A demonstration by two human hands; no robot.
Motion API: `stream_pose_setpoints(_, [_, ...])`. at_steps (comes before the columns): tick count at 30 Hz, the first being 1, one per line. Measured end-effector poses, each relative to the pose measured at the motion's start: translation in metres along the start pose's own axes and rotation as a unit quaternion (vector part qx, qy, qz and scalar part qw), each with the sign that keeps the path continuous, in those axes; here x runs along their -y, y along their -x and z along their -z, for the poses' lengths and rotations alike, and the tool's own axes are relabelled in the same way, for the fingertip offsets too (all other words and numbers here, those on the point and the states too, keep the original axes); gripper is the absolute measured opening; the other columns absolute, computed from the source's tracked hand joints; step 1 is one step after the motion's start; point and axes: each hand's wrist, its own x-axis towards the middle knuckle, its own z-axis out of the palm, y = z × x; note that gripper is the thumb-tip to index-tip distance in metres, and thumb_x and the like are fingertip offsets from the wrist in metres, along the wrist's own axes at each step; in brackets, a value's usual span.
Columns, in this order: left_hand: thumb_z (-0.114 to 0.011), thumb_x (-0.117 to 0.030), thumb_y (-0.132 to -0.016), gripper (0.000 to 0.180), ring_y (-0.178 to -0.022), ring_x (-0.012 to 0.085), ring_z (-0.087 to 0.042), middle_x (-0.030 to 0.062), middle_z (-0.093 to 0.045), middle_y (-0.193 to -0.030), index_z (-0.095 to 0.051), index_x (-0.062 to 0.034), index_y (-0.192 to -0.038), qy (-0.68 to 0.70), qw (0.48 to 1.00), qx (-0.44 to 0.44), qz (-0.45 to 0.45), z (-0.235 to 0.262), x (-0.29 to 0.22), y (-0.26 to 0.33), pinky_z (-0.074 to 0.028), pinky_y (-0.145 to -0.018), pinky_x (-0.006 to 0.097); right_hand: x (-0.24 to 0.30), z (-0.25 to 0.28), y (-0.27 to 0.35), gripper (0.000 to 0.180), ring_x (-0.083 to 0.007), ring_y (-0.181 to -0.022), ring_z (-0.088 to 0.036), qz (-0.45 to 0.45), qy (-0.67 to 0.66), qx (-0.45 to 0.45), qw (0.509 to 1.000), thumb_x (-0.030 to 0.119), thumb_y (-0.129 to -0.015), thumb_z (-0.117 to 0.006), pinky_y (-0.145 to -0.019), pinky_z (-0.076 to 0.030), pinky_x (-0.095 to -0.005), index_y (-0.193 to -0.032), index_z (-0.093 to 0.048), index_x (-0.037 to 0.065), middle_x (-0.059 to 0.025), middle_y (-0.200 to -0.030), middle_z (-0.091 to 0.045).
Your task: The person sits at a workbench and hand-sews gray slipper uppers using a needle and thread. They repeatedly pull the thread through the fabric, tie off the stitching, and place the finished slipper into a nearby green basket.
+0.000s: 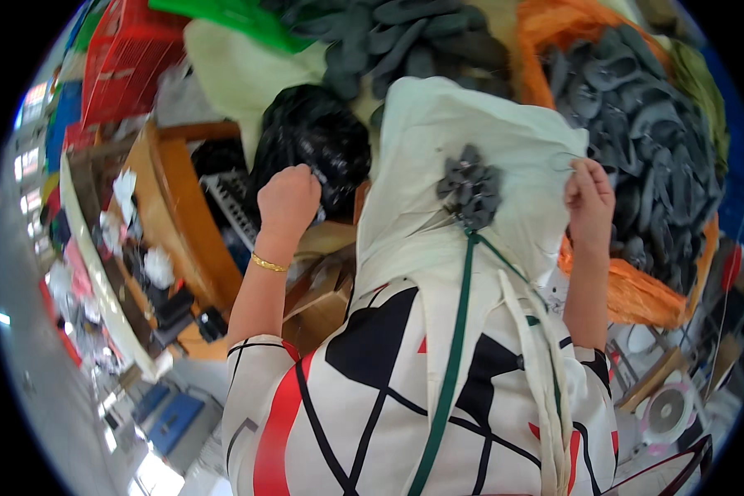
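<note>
The cream cloth sack point(438, 157) stands between the two hands, its long axis running from the person's chest up and away, its mouth held wide across that axis. The left hand point(288, 198) is curled into a closed fist beside the sack's left edge, against a glossy black plastic bag point(310, 136); whether the grip actually holds cloth there I cannot tell. The right hand point(589, 194) has its fingers pressed together, pinching the sack's right rim, so it is the hand surely on the sack. A small clump of dark grey rubber pieces point(469, 188) lies on the slack cloth, nearer the right hand than the left. The sack is soft, matte, woven and creased. Behind it, similar flat, dull grey pieces point(636, 124) heap in a coarse orange mesh bag point(636, 293)
</note>
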Motion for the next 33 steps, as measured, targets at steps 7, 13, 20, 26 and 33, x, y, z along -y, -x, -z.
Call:
stream_pose_setpoints(7, [-0.056,-0.024,-0.086,0.027,-0.087,0.0305,-0.072,0.0161,-0.073,-0.090,-0.075,-0.0049,-0.085,-0.045,0.902,0.417,0.098,-0.029,0.021,0.141,-0.056,-0.076,0.040,-0.030,-0.012,-0.016,0.014,-0.0059,-0.058,-0.045,-0.055,-0.061,0.018,0.996,0.016,-0.100,-0.058,-0.052,-0.035,-0.0192,-0.104,-0.062,0.003,0.0026,-0.069,-0.051])
stream_pose_setpoints(13, [-0.047,-0.012,-0.086,0.026,-0.045,0.0153,-0.054,0.0079,-0.058,-0.056,-0.059,-0.0028,-0.066,0.461,0.717,0.511,0.107,-0.092,-0.011,0.189,-0.040,-0.042,0.031,-0.025,-0.041,-0.028,0.016,-0.0058,-0.061,-0.045,-0.045,-0.013,0.090,0.995,0.015,-0.101,-0.055,-0.054,-0.035,-0.0198,-0.108,-0.061,0.002,0.0020,-0.071,-0.049])
stream_pose_setpoints(20, [-0.052,-0.038,-0.099,0.041,-0.049,0.0120,-0.054,0.0020,-0.051,-0.059,-0.054,-0.0069,-0.073,0.760,0.486,0.349,0.255,-0.089,-0.013,0.147,-0.043,-0.047,0.024,-0.030,-0.041,-0.025,0.017,-0.0057,-0.063,-0.044,-0.062,0.026,0.075,0.995,0.014,-0.101,-0.055,-0.055,-0.034,-0.0199,-0.112,-0.061,0.002,0.0021,-0.073,-0.048])
stream_pose_setpoints(26, [-0.043,-0.058,-0.099,0.063,-0.078,0.0094,-0.062,0.0030,-0.066,-0.094,-0.063,-0.0021,-0.120,0.757,0.559,0.317,0.121,-0.090,-0.001,0.124,-0.052,-0.063,0.023,-0.036,-0.030,-0.013,0.014,-0.0062,-0.061,-0.046,-0.071,0.023,0.068,0.995,0.014,-0.100,-0.057,-0.055,-0.035,-0.0203,-0.108,-0.061,0.004,0.0025,-0.072,-0.049])
stream_pose_setpoints(33, [-0.027,-0.071,-0.096,0.081,-0.072,0.0140,-0.062,0.0059,-0.065,-0.084,-0.069,-0.0018,-0.090,0.693,0.658,0.275,0.104,-0.066,0.031,0.097,-0.050,-0.069,0.026,-0.038,-0.032,-0.017,0.015,-0.0067,-0.062,-0.046,-0.076,0.043,0.080,0.993,0.016,-0.100,-0.056,-0.054,-0.036,-0.0208,-0.109,-0.061,0.003,0.0018,-0.072,-0.050])
